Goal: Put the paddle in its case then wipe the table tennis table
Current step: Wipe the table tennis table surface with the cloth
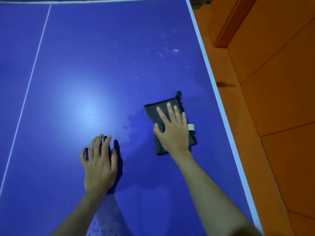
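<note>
Wiping step. Right hand (172, 128) flat on grey cloth (170, 126), fingers spread. Left hand (99, 160) beside cloth, fingers apart, on table (68, 82). Next: push cloth to drops (167, 48) beyond cloth.

The scene is dimly lit, with a blue tint over everything. A soft bright glare spot is seen on the table (105, 68), left of the middle, so light is thrown down from above. A dark shadow is cast just right of the left hand (98, 160). Tiny shiny drops are lit up far off. Straight lines are bent near the edges. The near arms are slightly blurred.
</note>
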Motion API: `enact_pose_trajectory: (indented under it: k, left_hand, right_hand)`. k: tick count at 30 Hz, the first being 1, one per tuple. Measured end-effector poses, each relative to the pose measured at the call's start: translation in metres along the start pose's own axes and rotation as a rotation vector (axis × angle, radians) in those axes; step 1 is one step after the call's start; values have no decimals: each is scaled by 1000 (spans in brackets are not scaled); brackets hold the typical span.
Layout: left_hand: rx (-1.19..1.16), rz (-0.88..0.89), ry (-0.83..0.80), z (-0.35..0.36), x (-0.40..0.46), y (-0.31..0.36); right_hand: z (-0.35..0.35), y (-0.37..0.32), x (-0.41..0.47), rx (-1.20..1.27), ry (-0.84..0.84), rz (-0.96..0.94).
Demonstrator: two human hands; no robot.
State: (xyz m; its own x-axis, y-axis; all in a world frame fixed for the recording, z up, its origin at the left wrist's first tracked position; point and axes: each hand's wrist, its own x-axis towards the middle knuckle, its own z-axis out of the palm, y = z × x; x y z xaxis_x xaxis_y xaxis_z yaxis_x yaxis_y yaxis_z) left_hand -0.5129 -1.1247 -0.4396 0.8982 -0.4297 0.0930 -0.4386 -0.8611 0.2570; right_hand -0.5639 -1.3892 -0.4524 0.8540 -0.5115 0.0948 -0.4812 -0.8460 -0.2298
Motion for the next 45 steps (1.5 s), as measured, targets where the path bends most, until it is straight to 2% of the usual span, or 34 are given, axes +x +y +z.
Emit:
enact_pose_trajectory:
  k: [6, 8, 11, 15, 20, 22, 25, 27, 32, 35, 41, 45]
  left_hand:
    - [-18, 10, -16, 0, 1, 0]
    - [-7, 19, -12, 0, 1, 0]
    - [16, 19, -20, 2, 2, 0]
    - [46, 31, -35, 2, 4, 0]
    - [24, 24, -11, 1, 4, 0]
    - [15, 13, -1, 2, 4, -2]
    - [16, 7, 13, 2, 2, -2]
    - [12, 6, 13, 1, 1, -2]
    - [-17, 5, 5, -1, 1, 2]
    - [-13, 5, -12, 1, 2, 1]
    - [37, 96, 15, 10, 4, -3]
    - [-101, 229, 44, 2, 1, -6]
  right_hand:
    - [-28, 120, 10, -103, 20, 300]
    - [-31, 130, 12, -118, 29, 364]
    - [-24, 98, 15, -95, 41, 439]
    - [-4, 8, 11, -78, 58, 316]
    - [21, -113, -10, -10, -40, -85]
    - [26, -122, -13, -27, -73, -191]
    - [23, -102, -10, 11, -43, -235]
    - [19, -79, -7, 27, -23, -203]
    - [-1, 21, -6, -48, 63, 109]
    - [-11, 58, -15, -107, 52, 216]
    - [-2, 20, -16, -136, 58, 259]
    - [11, -39, -25, -145, 52, 239]
